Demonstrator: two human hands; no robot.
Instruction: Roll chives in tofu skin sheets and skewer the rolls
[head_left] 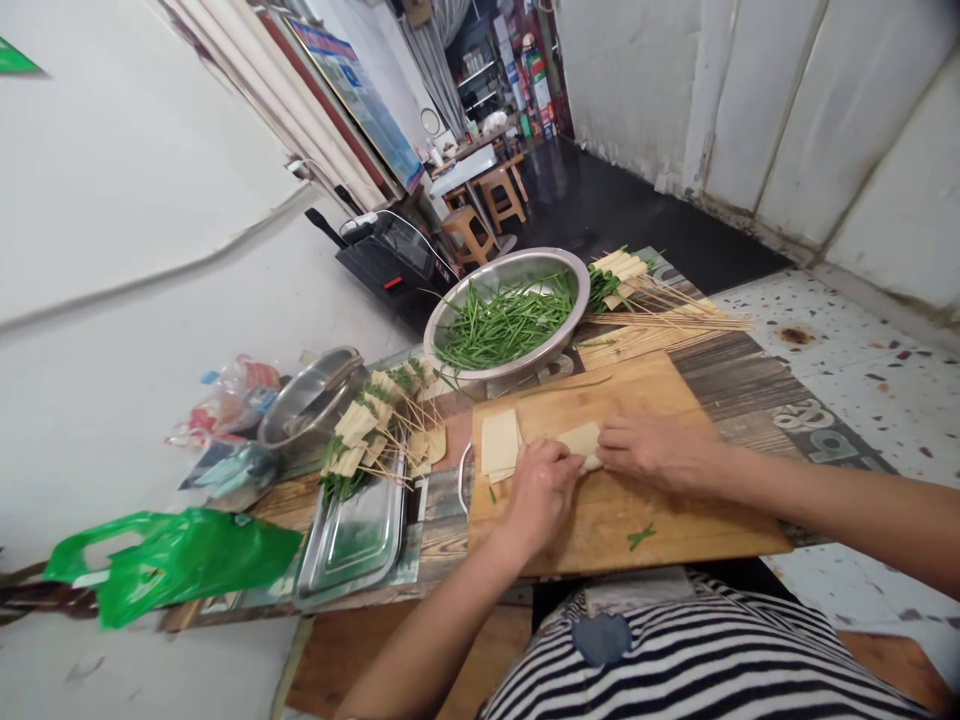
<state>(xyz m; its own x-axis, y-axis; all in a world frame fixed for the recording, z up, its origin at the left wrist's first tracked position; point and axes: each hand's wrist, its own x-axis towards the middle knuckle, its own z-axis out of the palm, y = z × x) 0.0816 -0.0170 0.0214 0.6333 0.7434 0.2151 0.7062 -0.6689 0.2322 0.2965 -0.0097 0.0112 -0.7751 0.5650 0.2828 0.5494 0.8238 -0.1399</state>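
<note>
A pale tofu sheet [580,438] lies on the wooden cutting board [637,385] between my two hands. My left hand [544,487] is closed at its near left edge, thumb and fingers pinching it. At the right end, the curled fingers of my right hand [651,450] grip the same sheet, which looks partly rolled there. My fingers hide whatever may be inside. Just left of my left hand is a stack of flat tofu sheets [499,443]. A few cut chive bits [641,537] lie on the board's near part.
Behind the board stands a metal bowl [581,300] of chives [510,325]. Bamboo skewers [675,322] and finished rolls [622,272] lie at the back right. To the left, a steel tray [360,550] holds skewered rolls [367,415], near a green plastic bag [195,555] and another metal bowl [304,400].
</note>
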